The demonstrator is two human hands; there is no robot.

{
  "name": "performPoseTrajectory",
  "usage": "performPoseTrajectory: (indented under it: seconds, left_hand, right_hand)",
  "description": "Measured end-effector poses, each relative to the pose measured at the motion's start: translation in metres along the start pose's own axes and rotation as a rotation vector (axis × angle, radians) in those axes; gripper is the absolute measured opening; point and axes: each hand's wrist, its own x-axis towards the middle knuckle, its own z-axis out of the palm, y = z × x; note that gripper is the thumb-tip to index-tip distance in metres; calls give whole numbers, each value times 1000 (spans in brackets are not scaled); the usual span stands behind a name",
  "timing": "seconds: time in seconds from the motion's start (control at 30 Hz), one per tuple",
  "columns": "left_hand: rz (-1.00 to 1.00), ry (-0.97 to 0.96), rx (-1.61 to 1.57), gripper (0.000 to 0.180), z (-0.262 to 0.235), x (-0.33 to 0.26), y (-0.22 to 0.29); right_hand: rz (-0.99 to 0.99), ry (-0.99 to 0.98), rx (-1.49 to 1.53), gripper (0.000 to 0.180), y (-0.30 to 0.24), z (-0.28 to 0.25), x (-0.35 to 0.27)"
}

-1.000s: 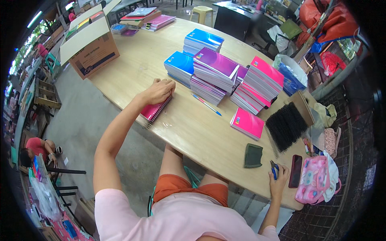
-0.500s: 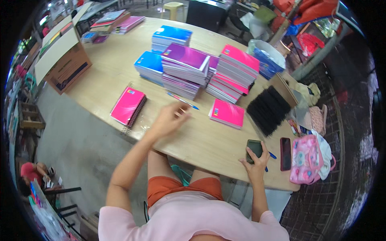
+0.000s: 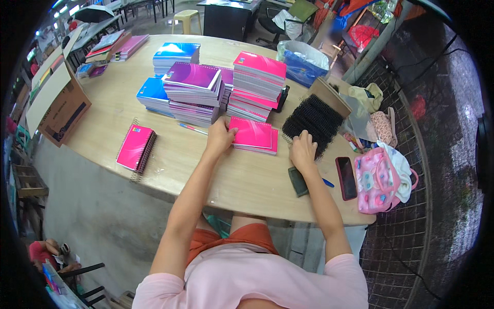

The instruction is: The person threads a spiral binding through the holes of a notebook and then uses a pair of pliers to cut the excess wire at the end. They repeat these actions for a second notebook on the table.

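Observation:
My left hand (image 3: 220,138) pinches the left edge of a pink notebook (image 3: 250,132), which lies askew on top of another pink one. My right hand (image 3: 303,150) is at the near end of a heap of black binding coils (image 3: 313,123), its fingers bent and closed on a coil; the fingertips are partly hidden. Below the right wrist lies a small dark green block-like object (image 3: 298,182). Left of my left hand is a pen (image 3: 193,129). A small pile of coil-bound pink notebooks (image 3: 136,148) sits farther left.
Stacks of blue (image 3: 176,55), purple (image 3: 193,82) and pink notebooks (image 3: 259,77) stand behind my hands. At right are a phone (image 3: 346,178) and a pink bag (image 3: 379,177). A cardboard box (image 3: 64,112) stands at the table's left edge, a blue bin (image 3: 304,67) beyond the far edge.
My left hand has come to the pink notebook and taken its edge; the top notebook is now askew. My right hand has left the green object and moved up to the black coils. The view has shifted.

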Motion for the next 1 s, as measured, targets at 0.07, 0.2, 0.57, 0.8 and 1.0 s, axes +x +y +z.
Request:
performPoseTrajectory:
  seconds: [0.07, 0.2, 0.57, 0.8, 1.0]
  left_hand:
    - [23, 87, -125, 28, -10, -23, 12]
    - [246, 137, -349, 40, -39, -96, 29]
    - [326, 104, -175, 39, -14, -140, 13]
    - [312, 108, -148, 32, -9, -141, 14]
    - [311, 114, -148, 27, -10, -141, 15]
  right_hand:
    - [-28, 88, 72, 19, 5, -1, 0]
    - [-214, 293, 496, 20, 29, -31, -11]
    - [-128, -46, 917, 16, -44, -69, -67]
    - [-218, -104, 1069, 16, -45, -68, -64]
    - [-249, -242, 1026, 19, -43, -77, -63]
